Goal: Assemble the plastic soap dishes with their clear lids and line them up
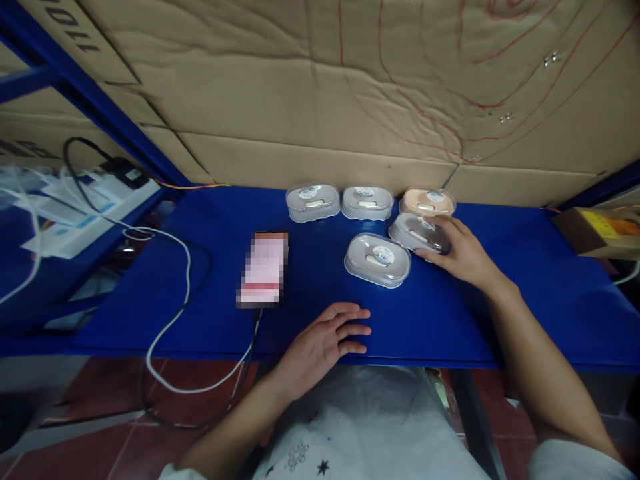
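Observation:
My right hand point(463, 257) is closed around the right end of a clear-lidded grey plastic case point(414, 231), its fingers on the far side and the thumb in front. This case sits tilted beside a peach-coloured case point(423, 200). Just left and nearer to me lies another grey case point(373, 263) with a round label on its lid. Two more grey cases, a left one point(313, 204) and a middle one point(367, 203), stand along the back. Over the table's front edge, my left hand point(325, 340) holds nothing, its fingers spread toward the right.
A phone with a blurred screen point(263, 270) lies on the blue table point(315, 320), a cable running from its lower end. White cable point(173, 317) loops over the left side. A power strip point(100, 217) is at far left, a cardboard box point(595, 233) at right. Cardboard point(280, 80) walls the back.

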The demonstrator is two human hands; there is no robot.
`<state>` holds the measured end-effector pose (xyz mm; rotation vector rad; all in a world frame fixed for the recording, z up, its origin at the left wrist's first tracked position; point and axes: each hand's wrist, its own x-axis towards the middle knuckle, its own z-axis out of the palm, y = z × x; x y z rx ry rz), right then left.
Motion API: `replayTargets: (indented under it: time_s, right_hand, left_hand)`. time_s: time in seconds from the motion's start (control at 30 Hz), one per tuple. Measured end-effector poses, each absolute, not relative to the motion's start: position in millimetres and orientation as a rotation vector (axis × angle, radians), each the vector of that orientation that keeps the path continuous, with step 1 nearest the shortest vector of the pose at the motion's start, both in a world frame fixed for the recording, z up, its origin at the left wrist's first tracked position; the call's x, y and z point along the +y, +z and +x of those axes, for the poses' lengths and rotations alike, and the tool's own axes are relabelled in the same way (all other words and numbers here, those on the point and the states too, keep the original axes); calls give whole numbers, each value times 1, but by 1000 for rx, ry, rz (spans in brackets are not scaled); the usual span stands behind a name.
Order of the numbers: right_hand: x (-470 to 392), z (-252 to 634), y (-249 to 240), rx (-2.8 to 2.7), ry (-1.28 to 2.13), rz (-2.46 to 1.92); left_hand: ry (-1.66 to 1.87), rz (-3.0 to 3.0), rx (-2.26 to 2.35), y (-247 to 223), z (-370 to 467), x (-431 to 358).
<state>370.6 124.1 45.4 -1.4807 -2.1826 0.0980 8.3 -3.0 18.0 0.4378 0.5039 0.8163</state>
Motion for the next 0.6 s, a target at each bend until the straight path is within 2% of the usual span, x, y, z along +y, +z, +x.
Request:
replayTargets:
  time_s: [0.2,0.43,0.6]
  right_hand:
    - [95,330,75,-1996,104,-1224]
    - [39,261,63,-2401,452,-727]
    - [38,252,49,-2309,772,-761]
  left_hand:
    - [846,425,451,16,10,-2]
    - [913,354,379,14,8,-8]
    - [919,196,484,19,7,-6]
